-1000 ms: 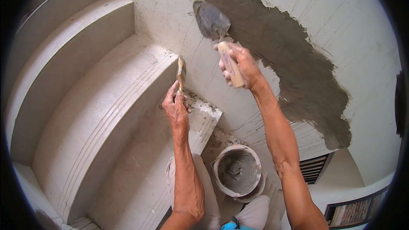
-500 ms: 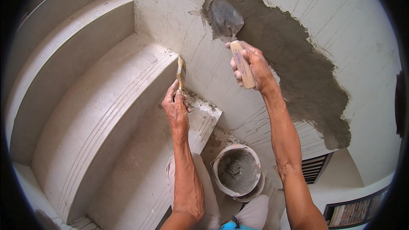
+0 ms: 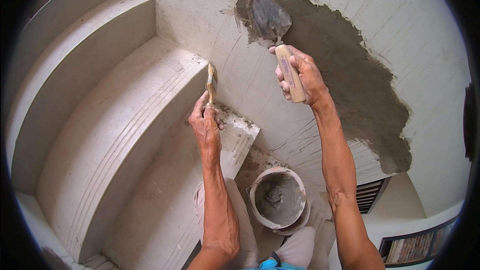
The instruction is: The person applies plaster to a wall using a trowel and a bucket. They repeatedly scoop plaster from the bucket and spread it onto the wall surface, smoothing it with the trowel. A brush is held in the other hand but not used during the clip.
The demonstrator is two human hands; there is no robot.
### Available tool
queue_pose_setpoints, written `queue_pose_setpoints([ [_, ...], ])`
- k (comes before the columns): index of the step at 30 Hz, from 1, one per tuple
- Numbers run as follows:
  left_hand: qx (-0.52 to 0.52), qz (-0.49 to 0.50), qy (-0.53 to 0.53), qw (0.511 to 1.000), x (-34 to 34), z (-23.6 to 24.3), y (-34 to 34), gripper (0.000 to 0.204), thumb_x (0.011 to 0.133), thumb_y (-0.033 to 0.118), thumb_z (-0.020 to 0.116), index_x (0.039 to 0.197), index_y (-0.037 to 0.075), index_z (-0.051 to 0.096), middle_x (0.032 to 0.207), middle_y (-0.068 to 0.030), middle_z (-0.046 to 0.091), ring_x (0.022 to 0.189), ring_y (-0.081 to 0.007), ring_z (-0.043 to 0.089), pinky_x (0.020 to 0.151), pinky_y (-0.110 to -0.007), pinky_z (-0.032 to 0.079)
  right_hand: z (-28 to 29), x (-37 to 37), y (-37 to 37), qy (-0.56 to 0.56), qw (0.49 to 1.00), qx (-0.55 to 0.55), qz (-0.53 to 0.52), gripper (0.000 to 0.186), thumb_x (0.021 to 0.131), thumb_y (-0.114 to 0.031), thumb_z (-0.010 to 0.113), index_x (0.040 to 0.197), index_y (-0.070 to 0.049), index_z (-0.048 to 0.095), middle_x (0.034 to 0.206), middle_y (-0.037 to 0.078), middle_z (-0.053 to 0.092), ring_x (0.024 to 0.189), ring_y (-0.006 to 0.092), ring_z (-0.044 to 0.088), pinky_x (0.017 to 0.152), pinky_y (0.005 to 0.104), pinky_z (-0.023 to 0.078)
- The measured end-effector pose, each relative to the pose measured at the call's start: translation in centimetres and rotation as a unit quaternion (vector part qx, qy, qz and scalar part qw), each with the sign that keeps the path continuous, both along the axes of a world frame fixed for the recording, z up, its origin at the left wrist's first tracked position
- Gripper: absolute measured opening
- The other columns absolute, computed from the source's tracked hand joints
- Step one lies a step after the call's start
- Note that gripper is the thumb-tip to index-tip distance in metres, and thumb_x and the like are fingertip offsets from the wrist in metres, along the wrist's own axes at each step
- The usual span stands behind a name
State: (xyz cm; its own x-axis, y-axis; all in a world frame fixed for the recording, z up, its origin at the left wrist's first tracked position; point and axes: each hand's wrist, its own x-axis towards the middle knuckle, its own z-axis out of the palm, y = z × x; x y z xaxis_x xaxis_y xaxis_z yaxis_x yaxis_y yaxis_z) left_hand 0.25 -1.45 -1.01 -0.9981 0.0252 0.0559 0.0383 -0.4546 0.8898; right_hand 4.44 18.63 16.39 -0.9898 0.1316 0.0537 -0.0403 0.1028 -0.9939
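My right hand (image 3: 303,74) is closed round the wooden handle of a trowel (image 3: 269,16). The trowel's grey blade lies against the upper left part of a wet mortar patch (image 3: 345,65) on the pale wall. In my left hand (image 3: 205,120) a paintbrush (image 3: 212,81) is gripped by its handle, bristles pointing up, close to the corner of a stair step. Below and between my forearms stands a bucket (image 3: 278,197) of grey wet mortar.
Curved concrete steps (image 3: 120,85) rise along the left. Under the mortar bucket, part of another container (image 3: 299,224) shows. A dark slatted vent (image 3: 370,195) and a framed opening with a row of upright items (image 3: 417,244) lie at the lower right.
My right hand and the trowel have shifted slightly to the right across the mortar patch. My left hand with the paintbrush stays almost in place.
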Motion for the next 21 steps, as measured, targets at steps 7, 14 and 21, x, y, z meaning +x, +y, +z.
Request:
queue_pose_setpoints([
  [7,0.004,-0.005,0.007,1.000,0.0,0.2,0.1,0.045,0.096,0.014,0.057,0.138,-0.002,0.056,0.078,-0.0027,0.056,0.060,-0.0056,0.051,0.045,-0.021,0.044,-2.5,1.4,0.0,-0.056,0.998,-0.012,0.003,0.040,0.102,-0.024,0.041,0.134,-0.003,0.052,0.075,0.007,0.061,0.048,0.0095,0.057,0.037,0.0258,0.051],
  [14,0.003,-0.002,0.003,1.000,0.2,0.4,-0.1,0.046,0.095,0.013,0.055,0.138,-0.003,0.056,0.077,-0.0023,0.056,0.059,-0.0058,0.050,0.045,-0.022,0.044,0.3,0.0,-0.4,0.012,1.000,0.003,-0.002,0.040,0.105,-0.026,0.037,0.134,-0.003,0.052,0.074,0.007,0.060,0.048,0.0096,0.057,0.038,0.0255,0.052],
  [21,0.028,0.009,0.001,1.000,0.0,0.2,-0.2,0.044,0.097,0.013,0.055,0.138,-0.003,0.055,0.078,-0.0031,0.057,0.058,-0.0053,0.050,0.045,-0.021,0.044,-5.3,1.8,0.1,-0.108,0.993,-0.052,0.011,0.040,0.101,-0.021,0.035,0.134,-0.003,0.051,0.073,0.008,0.059,0.046,0.0104,0.057,0.036,0.0269,0.052],
])
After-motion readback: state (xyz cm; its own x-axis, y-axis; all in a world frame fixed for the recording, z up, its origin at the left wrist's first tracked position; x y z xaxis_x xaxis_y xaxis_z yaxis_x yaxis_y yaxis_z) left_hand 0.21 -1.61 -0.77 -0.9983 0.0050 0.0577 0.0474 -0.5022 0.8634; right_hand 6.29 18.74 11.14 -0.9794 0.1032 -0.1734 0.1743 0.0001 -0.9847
